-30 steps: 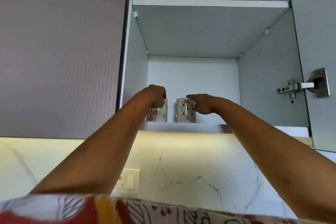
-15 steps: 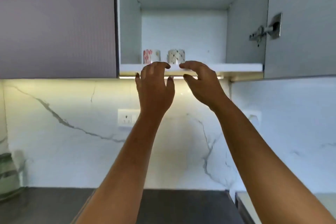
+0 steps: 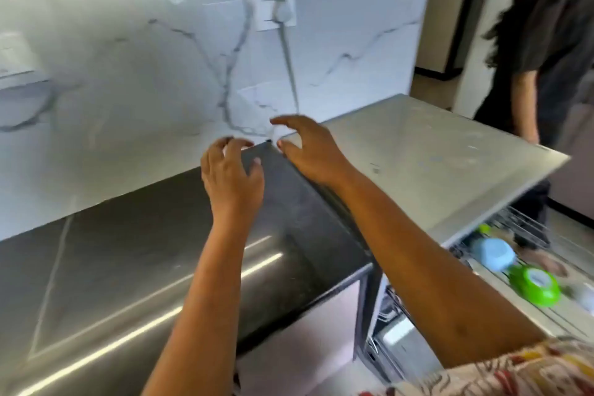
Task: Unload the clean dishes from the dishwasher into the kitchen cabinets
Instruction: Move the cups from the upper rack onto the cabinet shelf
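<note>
My left hand [image 3: 229, 177] hovers over the dark countertop [image 3: 128, 260], fingers spread, holding nothing. Just to its right, my right hand [image 3: 308, 148] is also empty with fingers apart, above the seam where the dark counter meets the pale dishwasher top [image 3: 427, 157]. At the lower right the dishwasher's wire rack [image 3: 527, 231] is pulled out. In it lie a light blue cup [image 3: 493, 252] and a green bowl [image 3: 535, 284]. The cabinet and the two mugs are out of view.
A marble backsplash with a wall socket [image 3: 274, 10] and a hanging cord rises behind the counter. Another person in dark clothes [image 3: 543, 51] stands at the far right, beside the dishwasher. The picture is motion-blurred.
Both hands let go of the mugs on the cabinet shelf and came down. The view swung from the upper cabinet down and right to the counter and open dishwasher.
</note>
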